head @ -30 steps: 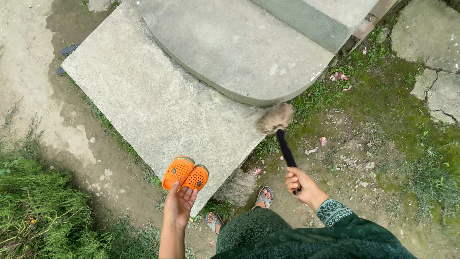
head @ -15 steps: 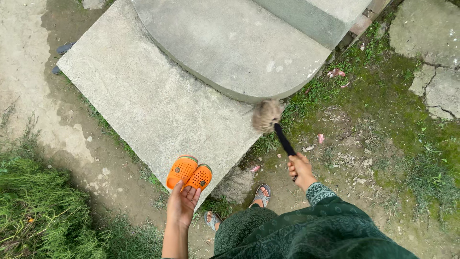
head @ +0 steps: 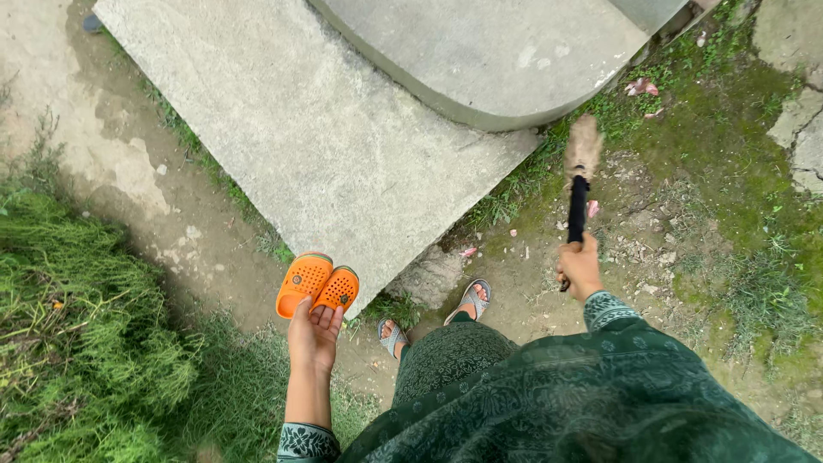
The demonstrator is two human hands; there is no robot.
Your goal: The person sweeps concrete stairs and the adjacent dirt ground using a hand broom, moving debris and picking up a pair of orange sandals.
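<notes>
My left hand (head: 314,334) holds a pair of small orange perforated clogs (head: 318,287) by their heels, palm up, just off the corner of a flat concrete slab (head: 291,129). My right hand (head: 580,267) is closed around the black handle of a short broom (head: 579,176). Its tan bristle head rests over the grass and dirt to the right of the slab, below the rounded concrete step (head: 497,51). My sandalled feet (head: 433,315) stand on bare earth between the two hands.
Thick grass (head: 77,326) lies at the left. Mossy ground with pebbles and pink petals (head: 639,87) spreads at the right. A dark sandal (head: 91,22) lies at the slab's far left corner. Cracked concrete (head: 801,129) sits at the right edge.
The broom head has swung right, off the slab's edge onto the grassy dirt, and the handle now points almost straight away from me. The view has shifted back; the clogs stay in my left hand.
</notes>
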